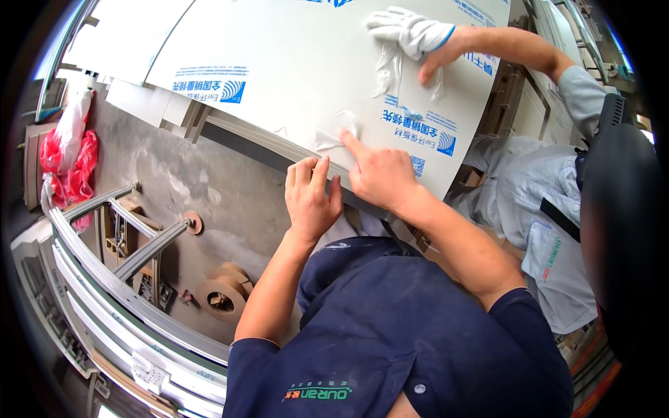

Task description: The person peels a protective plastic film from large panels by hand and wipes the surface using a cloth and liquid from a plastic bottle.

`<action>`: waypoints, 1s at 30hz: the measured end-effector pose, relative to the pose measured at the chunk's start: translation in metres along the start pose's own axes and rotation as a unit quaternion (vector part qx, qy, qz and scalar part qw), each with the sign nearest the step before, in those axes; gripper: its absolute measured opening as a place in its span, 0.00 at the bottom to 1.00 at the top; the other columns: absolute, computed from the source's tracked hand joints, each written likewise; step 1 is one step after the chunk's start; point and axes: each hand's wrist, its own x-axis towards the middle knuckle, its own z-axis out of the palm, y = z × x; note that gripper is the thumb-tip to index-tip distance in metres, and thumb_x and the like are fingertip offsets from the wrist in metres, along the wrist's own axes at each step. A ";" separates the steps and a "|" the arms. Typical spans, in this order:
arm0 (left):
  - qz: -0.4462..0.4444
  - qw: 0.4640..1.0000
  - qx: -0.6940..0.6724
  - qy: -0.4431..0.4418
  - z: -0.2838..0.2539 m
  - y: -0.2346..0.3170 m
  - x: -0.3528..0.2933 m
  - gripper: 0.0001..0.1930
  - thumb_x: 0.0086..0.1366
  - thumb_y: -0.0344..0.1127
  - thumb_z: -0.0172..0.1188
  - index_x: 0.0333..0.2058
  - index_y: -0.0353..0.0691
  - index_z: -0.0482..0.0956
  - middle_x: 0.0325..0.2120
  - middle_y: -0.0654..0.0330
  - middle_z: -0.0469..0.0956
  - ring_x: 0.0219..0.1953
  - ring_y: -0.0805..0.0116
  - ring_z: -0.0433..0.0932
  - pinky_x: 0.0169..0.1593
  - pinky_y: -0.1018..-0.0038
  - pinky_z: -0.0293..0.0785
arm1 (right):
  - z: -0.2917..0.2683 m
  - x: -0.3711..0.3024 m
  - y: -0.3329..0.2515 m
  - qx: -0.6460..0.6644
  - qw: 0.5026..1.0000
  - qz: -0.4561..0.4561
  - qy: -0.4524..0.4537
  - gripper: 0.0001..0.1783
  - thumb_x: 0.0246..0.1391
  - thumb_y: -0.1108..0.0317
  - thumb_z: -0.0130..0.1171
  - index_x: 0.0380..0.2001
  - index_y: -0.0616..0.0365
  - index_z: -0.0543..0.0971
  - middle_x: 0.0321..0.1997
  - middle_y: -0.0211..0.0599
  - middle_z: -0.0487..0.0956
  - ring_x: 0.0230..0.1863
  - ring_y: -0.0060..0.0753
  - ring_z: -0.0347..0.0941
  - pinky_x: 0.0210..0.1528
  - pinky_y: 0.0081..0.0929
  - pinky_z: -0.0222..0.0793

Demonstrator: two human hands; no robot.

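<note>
A large white panel (279, 63) with blue-printed protective film lies in front of me. My right hand (383, 174) reaches over its near edge, index finger stretched out and the other fingers curled. That fingertip presses a small, wrinkled flap of clear film (337, 130) near the edge. My left hand (311, 198) is just left of it at the panel's edge, fingers raised and thumb apart, holding nothing. Across the panel a co-worker's hand in a white glove (411, 33) with a blue cuff rests beside crumpled loose film (388, 68); its thumb is bare.
The co-worker (523, 202), in light grey clothes, stands close on my right. To the left are a metal frame (139, 240), a brown spool (221, 292) on the concrete floor (181, 167), and red and white plastic bags (70, 153). Stacked panels (167, 115) jut out beneath the top one.
</note>
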 end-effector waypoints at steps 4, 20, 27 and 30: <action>-0.006 1.000 0.003 -0.004 0.001 -0.004 -0.008 0.21 0.52 0.25 0.65 0.47 0.31 0.75 0.40 0.49 0.74 0.42 0.50 0.72 0.47 0.61 0.70 | 0.001 0.010 0.002 -0.021 1.000 -0.004 0.005 0.40 0.44 0.67 0.54 0.66 0.50 0.67 0.18 0.46 0.79 0.21 0.51 0.78 0.27 0.46 0.75; -0.039 0.999 -0.002 -0.012 -0.002 -0.017 -0.034 0.21 0.51 0.26 0.65 0.45 0.31 0.77 0.38 0.51 0.74 0.40 0.51 0.72 0.45 0.62 0.70 | -0.011 -0.022 0.006 -0.051 0.996 -0.011 -0.077 0.40 0.45 0.69 0.55 0.66 0.48 0.67 0.21 0.45 0.80 0.23 0.50 0.79 0.28 0.44 0.76; -0.031 1.000 -0.002 -0.002 -0.005 -0.021 -0.026 0.20 0.53 0.24 0.65 0.46 0.32 0.76 0.40 0.49 0.75 0.43 0.49 0.73 0.47 0.61 0.71 | 0.000 -0.019 0.010 -0.003 1.000 -0.027 0.000 0.34 0.46 0.70 0.54 0.61 0.51 0.71 0.21 0.43 0.80 0.24 0.49 0.79 0.28 0.44 0.75; -0.008 1.000 -0.003 0.017 -0.006 -0.018 -0.008 0.19 0.53 0.23 0.65 0.46 0.33 0.77 0.40 0.50 0.75 0.43 0.49 0.73 0.48 0.61 0.71 | -0.003 -0.026 0.013 0.017 0.999 -0.025 0.014 0.24 0.49 0.69 0.57 0.53 0.53 0.78 0.22 0.43 0.80 0.25 0.48 0.79 0.29 0.42 0.75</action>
